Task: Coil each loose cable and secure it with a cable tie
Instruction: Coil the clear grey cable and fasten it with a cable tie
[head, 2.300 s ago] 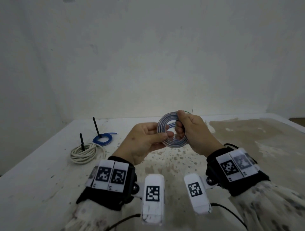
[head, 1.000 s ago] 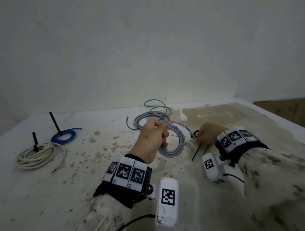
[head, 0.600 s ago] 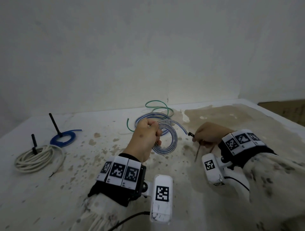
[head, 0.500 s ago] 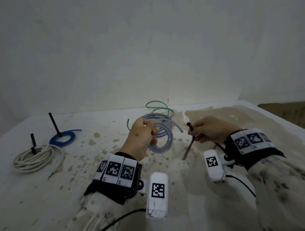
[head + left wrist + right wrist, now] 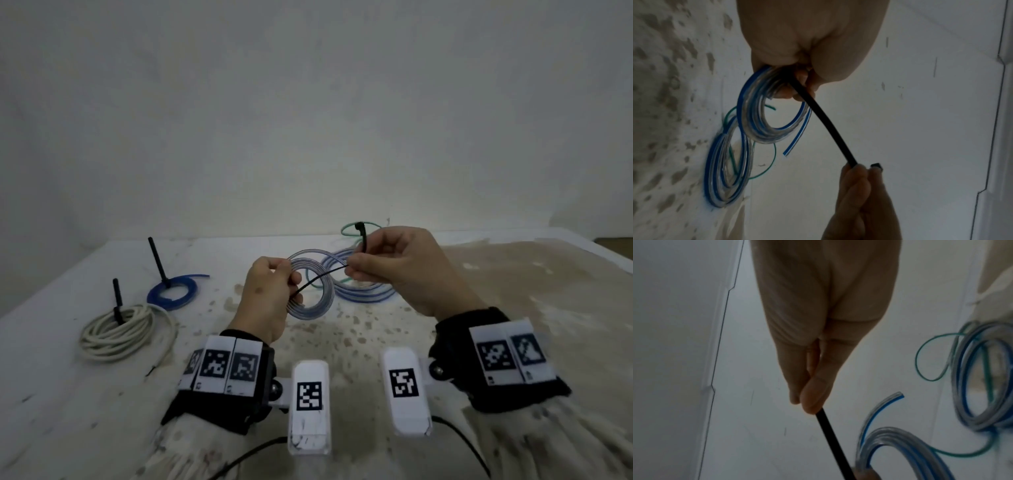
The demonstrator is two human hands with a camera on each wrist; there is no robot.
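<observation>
The clear coil point(image 5: 310, 291) with the blue stripe hangs above the desk point(image 5: 68, 394), its bunched turns pinched in your left hand point(image 5: 267, 301). A second ago your right hand point(image 5: 397, 270) was down on the desk fetching a black cable tie point(image 5: 320, 277); now it grasps the tie near its head, and the tail reaches into your left hand's grip. So coiling looks finished and tying begins. At ten o'clock, two tied coils point(image 5: 126, 330) lie finished.
</observation>
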